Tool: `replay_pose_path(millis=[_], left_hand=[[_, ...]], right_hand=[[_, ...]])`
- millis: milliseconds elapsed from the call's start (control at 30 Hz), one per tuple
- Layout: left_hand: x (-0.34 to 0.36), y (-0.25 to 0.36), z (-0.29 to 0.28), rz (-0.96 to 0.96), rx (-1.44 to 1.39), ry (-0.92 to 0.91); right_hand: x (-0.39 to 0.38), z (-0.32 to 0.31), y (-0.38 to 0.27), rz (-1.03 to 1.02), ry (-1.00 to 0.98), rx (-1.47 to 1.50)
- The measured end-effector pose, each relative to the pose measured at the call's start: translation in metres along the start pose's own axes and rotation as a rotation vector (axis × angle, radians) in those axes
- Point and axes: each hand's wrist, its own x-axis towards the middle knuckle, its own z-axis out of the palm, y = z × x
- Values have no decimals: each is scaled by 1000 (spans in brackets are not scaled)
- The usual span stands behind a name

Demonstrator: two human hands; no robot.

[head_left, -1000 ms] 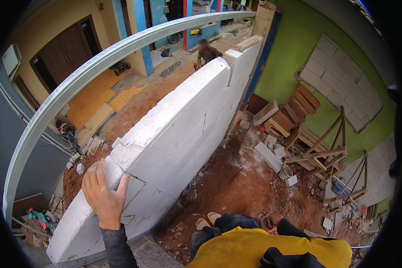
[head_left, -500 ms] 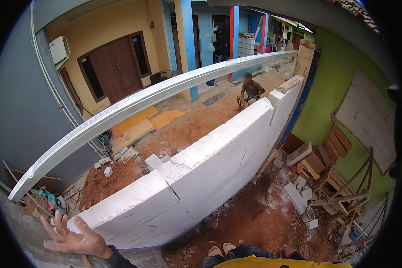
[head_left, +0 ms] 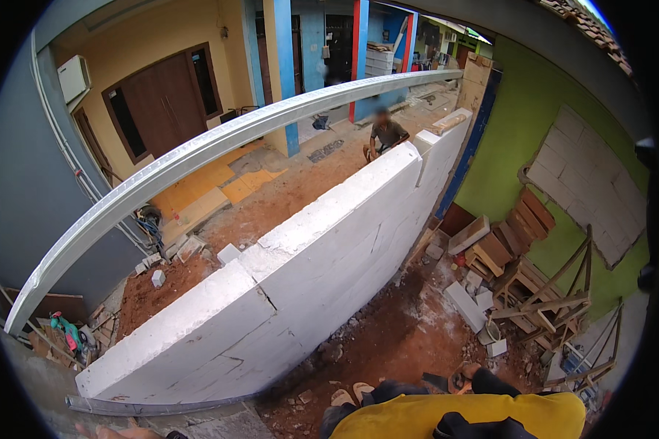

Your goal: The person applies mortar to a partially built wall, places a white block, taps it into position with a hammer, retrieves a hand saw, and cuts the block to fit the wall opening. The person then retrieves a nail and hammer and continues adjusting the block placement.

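Note:
My left hand (head_left: pixel 123 432) is low at the lower left edge, mostly cut off. The fingers that show are apart, with nothing seen in them. Just above it lies the near end of a white block wall (head_left: pixel 307 256), its top rough and stepped. Close to my body, my right hand (head_left: pixel 464 374) is closed around what looks like a dark flat-bladed tool (head_left: pixel 436 382); its handle is mostly hidden. A long pale metal beam (head_left: pixel 198 150) spans above the wall, curved by the lens.
A person (head_left: pixel 385 137) crouches beyond the wall. Wooden boards and crates (head_left: pixel 516 252) lean by the green wall (head_left: pixel 520 132) at right. Loose white blocks (head_left: pixel 465 306) and a bucket (head_left: pixel 489 333) stand on reddish soil. A green power tool (head_left: pixel 67 331) lies at far left.
My left hand has dropped from beside the wall's near end to the lower edge. My right hand has come further into view with the dark tool. The whole view has shifted.

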Motion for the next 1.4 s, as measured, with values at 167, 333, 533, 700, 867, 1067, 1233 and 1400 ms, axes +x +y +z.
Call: replay_pose_path(millis=[167,333,533,700,867,1067,1233,1400], left_hand=[[-69,46,94,-25,-61,-1064],[-100,63,187,157,-54,-1371],[-106,76,211,-49,42,-1651],[-117,71,207,33,78,-1526],[-118,73,204,126,44,-1498],[-119,82,206,0,17,-1493],[-119,77,208,-4,-88,-1498],[-121,72,204,-24,-118,-1458]], right_hand=[[-26,19,-10,250,20,296],[-23,52,-1,278,130,564],[-44,68,13,404,116,779],[-83,76,18,64,54,472],[-72,67,-2,188,-165,385],[-44,76,21,315,-11,621],[-22,92,112,197,49,399],[-66,84,152,402,379,773]])
